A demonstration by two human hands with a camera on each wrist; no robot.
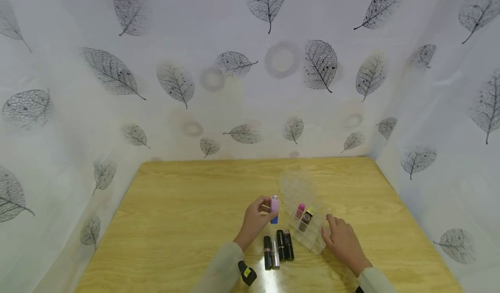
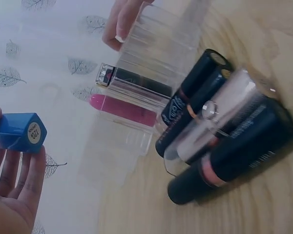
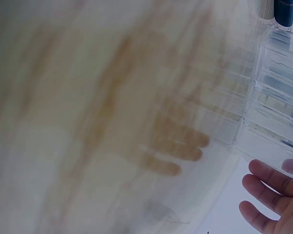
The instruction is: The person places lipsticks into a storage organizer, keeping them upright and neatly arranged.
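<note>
My left hand [image 1: 254, 221] pinches a lipstick tube [image 1: 274, 206] with a lilac upper part and a blue lower part, held upright above the table. In the left wrist view, its blue end [image 2: 20, 131] bears a round label. With loosely bent fingers, my right hand [image 1: 343, 243] touches the right side of a clear divided lipstick organizer [image 1: 312, 236]. In the right wrist view, the fingers lie against its clear wall [image 3: 244, 129]. Inside the organizer stand a pink lipstick [image 1: 300, 211] and a dark lipstick with a shiny top [image 1: 306, 218], side by side.
Several lipsticks lie in a row before the organizer: a black tube [image 1: 267, 252], a silver one [image 1: 275, 253] and more black tubes [image 1: 288, 245]. The wooden table [image 1: 175, 215] meets a leaf-patterned curtain [image 1: 234, 102] at the back and sides.
</note>
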